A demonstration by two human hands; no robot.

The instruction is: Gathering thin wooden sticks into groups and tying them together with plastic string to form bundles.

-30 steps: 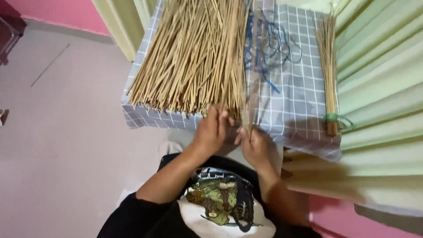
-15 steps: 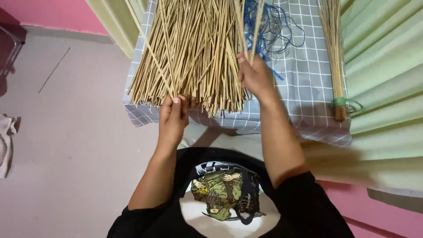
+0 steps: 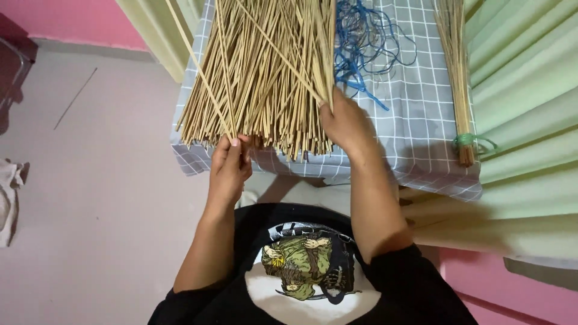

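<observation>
As before left hand [image 3: 230,161] pinching sticks [image 3: 265,72], right hand [image 3: 345,123] lowered

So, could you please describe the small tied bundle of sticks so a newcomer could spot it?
On the checked cloth, look to the right edge, beside the green curtain. The small bundle lies apart from the big loose pile, and only it has a green tie near its end.

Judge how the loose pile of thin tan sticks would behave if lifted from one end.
The sticks look thin, straight and stiff, so probably light. Lying loose and crossed, they would likely slide apart and scatter, unlike the tied bundle.
</observation>
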